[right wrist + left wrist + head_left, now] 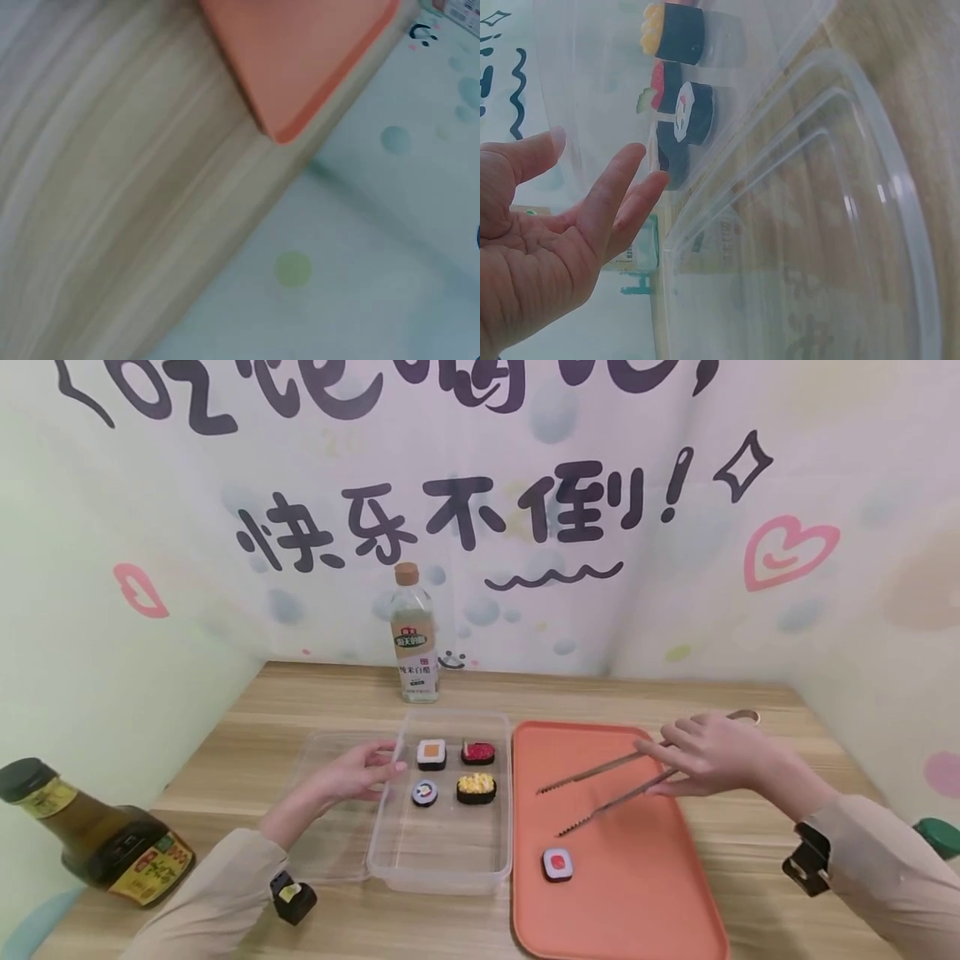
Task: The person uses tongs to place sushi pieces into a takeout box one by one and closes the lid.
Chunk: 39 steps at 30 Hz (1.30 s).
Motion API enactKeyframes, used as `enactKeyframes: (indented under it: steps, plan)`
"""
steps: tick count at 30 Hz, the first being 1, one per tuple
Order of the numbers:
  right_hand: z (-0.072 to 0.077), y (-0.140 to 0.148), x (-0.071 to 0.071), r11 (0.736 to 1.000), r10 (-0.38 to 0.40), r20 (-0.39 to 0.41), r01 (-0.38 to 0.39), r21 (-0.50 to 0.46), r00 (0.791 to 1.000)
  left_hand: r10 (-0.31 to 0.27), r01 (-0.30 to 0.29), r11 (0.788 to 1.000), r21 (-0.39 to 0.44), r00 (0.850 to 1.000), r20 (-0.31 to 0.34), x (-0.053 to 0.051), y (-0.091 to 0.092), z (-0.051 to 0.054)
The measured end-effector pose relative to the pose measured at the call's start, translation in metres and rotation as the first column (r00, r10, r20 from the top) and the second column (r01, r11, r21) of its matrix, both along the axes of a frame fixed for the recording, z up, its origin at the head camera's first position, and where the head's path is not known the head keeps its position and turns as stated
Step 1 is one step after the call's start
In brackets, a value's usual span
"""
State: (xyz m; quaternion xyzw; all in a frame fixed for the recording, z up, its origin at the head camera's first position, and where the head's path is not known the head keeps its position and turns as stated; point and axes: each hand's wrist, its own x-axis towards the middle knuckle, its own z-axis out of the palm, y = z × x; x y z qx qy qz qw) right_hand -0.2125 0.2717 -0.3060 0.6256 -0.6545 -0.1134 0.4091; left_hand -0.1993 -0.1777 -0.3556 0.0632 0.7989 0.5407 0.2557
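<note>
Wood-grain table (240,743), orange tray (615,893) on it. Sushi roll (557,865) sits on tray's left half, just off the tips of the tongs (615,802) toward tray's near edge; tongs slant in from tray's right, arms apart. Right hand (701,756) nearer, fingers clamped on tongs. Left hand (365,774), left of tray: fingers spread by container (438,881), contact unclear.

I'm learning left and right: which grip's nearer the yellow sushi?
Left. The left grip is beside the box, left of the yellow sushi; the right grip is farther, over the right edge of the tray.
</note>
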Motion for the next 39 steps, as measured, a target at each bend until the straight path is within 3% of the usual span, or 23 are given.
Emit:
enactKeyframes:
  steps: [10, 22, 32, 39]
  plan:
    - [-0.032, -0.001, 0.008, 0.997, -0.023, 0.066, 0.018, 0.072, 0.998, -0.008, 0.008, 1.000, 0.009, 1.000, -0.004, -0.001, -0.007, 0.001]
    - [-0.039, -0.004, 0.012, 0.994, -0.033, 0.055, 0.027, 0.107, 0.998, -0.001, 0.001, 1.000, -0.016, 1.000, -0.012, -0.002, -0.008, 0.001]
    - [-0.024, -0.005, 0.008, 1.000, 0.004, 0.042, -0.004, -0.006, 0.999, 0.012, -0.012, 1.000, 0.003, 1.000, -0.020, 0.001, -0.006, -0.001]
    - [0.013, -0.016, 0.010, 0.988, 0.032, 0.000, -0.031, -0.152, 1.000, 0.013, -0.012, 1.000, 0.020, 1.000, -0.020, 0.000, -0.003, -0.003]
